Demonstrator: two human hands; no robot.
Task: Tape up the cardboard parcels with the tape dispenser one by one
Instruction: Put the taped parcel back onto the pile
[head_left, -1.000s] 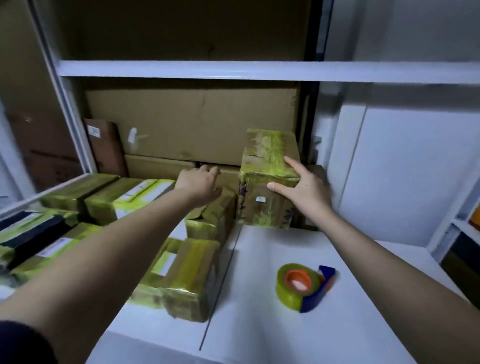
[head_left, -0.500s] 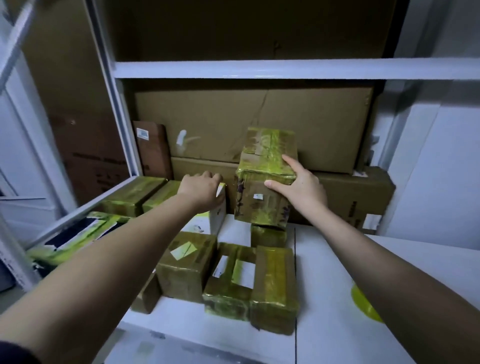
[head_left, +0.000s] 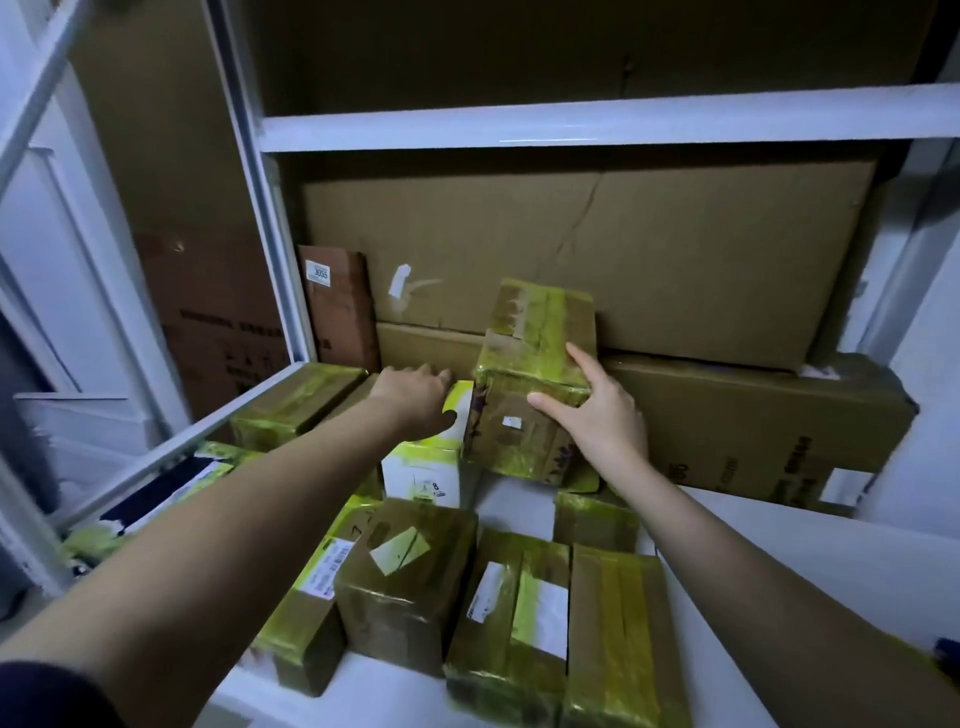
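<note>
1. Our right hand (head_left: 597, 421) grips the tall taped parcel (head_left: 530, 364): thumb across its front face, fingers laid up its right side & top edge.
2. That parcel stands upright toward the back of the white shelf (head_left: 779, 561), wrapped in yellow-green tape, touching the big brown cartons (head_left: 675, 270) stacked behind it.
3. Our left hand (head_left: 415, 395) reaches fwd just left of the parcel, over the white box (head_left: 426, 467); knuckles face us, fingers bent downward. We can't tell whether it grips anything.
4. White box sits just beside the tall parcel, on its left, yellow tape across the top.
5. Nearer the front edge: a cluster of taped parcels (head_left: 519, 613) packed side by side, touching, some w/ white labels.
6. Left part of the shelf, along the rail (head_left: 171, 441): more taped parcels, incl. one near the back-left corner (head_left: 296, 402).
7. A slim brown carton w/ a "3055" sticker (head_left: 337, 306) stands upright at the back-left.
8. Tape dispenser: not in view.
</note>
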